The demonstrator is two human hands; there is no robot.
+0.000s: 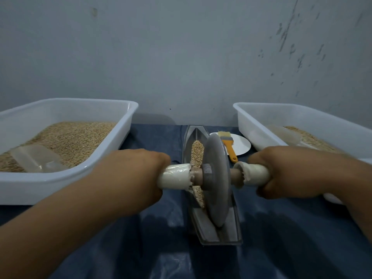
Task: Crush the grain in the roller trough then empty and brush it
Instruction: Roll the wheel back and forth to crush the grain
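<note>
Left: white tub (pixel 128 117) of grain, clear scoop (pixel 36 158) lying in it. Right: second tub (pixel 261 125), less grain inside. Behind the trough (pixel 219 232): white plate (pixel 241 146) under an orange-handled brush (pixel 228 143). Blue sheet (pixel 161 248) below everything. No readable writing anywhere. Grain (pixel 197 150) heaped along the trough groove, grey wheel (pixel 216 178) standing in it, tilted. Left hand (pixel 128 178) wrapped around the white left handle (pixel 175 176); right hand (pixel 281 174) curled around the right handle (pixel 255 174), fingers closed tight.
</note>
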